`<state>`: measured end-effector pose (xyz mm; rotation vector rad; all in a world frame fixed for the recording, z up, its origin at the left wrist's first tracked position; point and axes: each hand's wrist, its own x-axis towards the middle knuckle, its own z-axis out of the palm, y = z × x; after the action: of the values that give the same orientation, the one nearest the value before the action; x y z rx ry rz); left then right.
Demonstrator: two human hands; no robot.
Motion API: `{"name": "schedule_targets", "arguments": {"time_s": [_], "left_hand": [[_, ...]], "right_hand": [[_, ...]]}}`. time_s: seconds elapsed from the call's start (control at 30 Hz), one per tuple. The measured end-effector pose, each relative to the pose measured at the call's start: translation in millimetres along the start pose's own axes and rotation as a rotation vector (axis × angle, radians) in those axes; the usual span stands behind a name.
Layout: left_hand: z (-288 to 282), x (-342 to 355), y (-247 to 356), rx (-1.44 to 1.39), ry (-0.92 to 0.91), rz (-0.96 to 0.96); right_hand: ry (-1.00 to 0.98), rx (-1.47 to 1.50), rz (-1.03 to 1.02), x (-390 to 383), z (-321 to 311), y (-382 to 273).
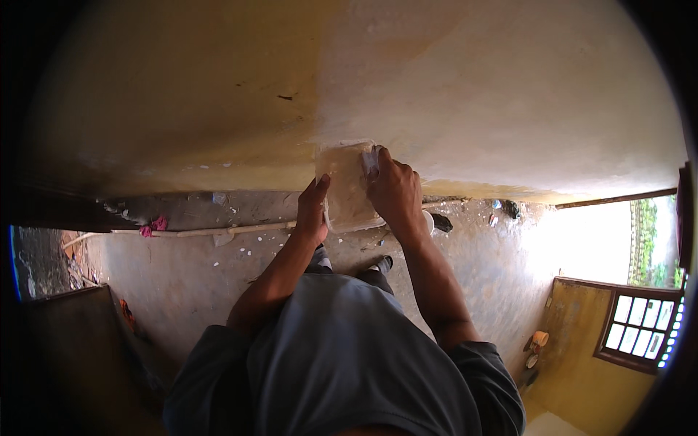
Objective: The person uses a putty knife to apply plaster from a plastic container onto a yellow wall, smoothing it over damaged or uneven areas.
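Observation:
In front of the wall, my left hand [313, 211] grips the left side of a shallow, rectangular plastic container [345, 189] with whitish smears along its rim. The thumb lies over its edge and the fingers are behind it. My right hand [395, 195] is closed at the container's far right corner, pinching a small whitish flat piece [370, 160]; its exact kind is hard to make out. Beyond my hands rises the wall, with a yellow-brown part [203, 94] on the left and a paler, whitish coated part [494, 94] on the right.
A long wooden pole [262, 228] lies on the floor along the wall's foot, with a pink cloth [154, 226] near its left end. White specks dot the grey floor [196, 269]. A black item [441, 222] lies right of my hands. A paned window [640, 325] is at far right.

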<state>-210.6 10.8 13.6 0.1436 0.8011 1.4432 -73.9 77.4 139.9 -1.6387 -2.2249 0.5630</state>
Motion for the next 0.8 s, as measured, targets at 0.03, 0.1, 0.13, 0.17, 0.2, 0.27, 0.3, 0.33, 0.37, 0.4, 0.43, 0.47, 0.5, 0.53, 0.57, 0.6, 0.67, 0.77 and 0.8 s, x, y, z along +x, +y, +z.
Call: {"name": "schedule_targets", "arguments": {"time_s": [0.03,0.1,0.13,0.17,0.2,0.27,0.3,0.33,0.37,0.4,0.43,0.47,0.5,0.53,0.57,0.6,0.67,0.77,0.8], "left_hand": [[1,4,-5,0.004,-0.008,-0.009],[12,2,-12,-0.004,-0.046,-0.013],[14,4,-18,-0.002,-0.048,-0.023],[16,4,-23,-0.036,-0.053,-0.056],[20,5,-30,-0.072,-0.057,-0.088],[37,5,-51,0.012,-0.063,-0.029],[48,5,-63,0.097,-0.066,0.032],[58,5,-75,0.100,-0.060,0.028],[65,4,-87,0.103,-0.007,0.024],[73,4,-99,0.105,0.048,0.020],[80,4,-111,0.103,0.058,0.027],[88,4,-126,0.076,0.026,0.044],[96,5,-142,0.049,-0.004,0.060],[105,4,-159,0.050,0.004,0.063],[114,2,-177,0.069,0.028,0.078],[122,0,-193,0.089,0.053,0.093],[135,-1,-218,0.048,0.068,0.075],[141,0,-255,0.053,0.140,0.068],[145,0,-263,0.006,0.147,0.056]], "right_hand": [[-0.008,-0.001,0.008,-1,-3,6],[0.021,0.020,0.012,-6,-9,21],[0.047,0.042,0.001,-8,-13,29],[0.049,0.041,0.006,-11,-17,39],[0.095,0.084,0.049,-14,-21,51],[0.136,0.131,0.097,-22,-26,71],[0.126,0.102,0.032,-27,-27,80],[0.115,0.074,-0.034,-32,-29,91],[0.109,0.078,-0.040,-37,-36,101],[0.161,0.120,0.011,-41,-47,113],[0.211,0.163,0.062,-44,-57,127],[0.293,0.115,0.017,-46,-66,145],[0.286,0.120,0.015,-49,-71,157],[0.141,0.107,0.049,-53,-76,167],[-0.003,0.094,0.086,-58,-82,178],[0.130,0.121,-0.056,-68,-77,203],[0.198,0.127,-0.008,-70,-89,239],[0.220,0.393,0.200,-76,-109,287],[0.212,0.474,0.245,-76,-112,302]]}}
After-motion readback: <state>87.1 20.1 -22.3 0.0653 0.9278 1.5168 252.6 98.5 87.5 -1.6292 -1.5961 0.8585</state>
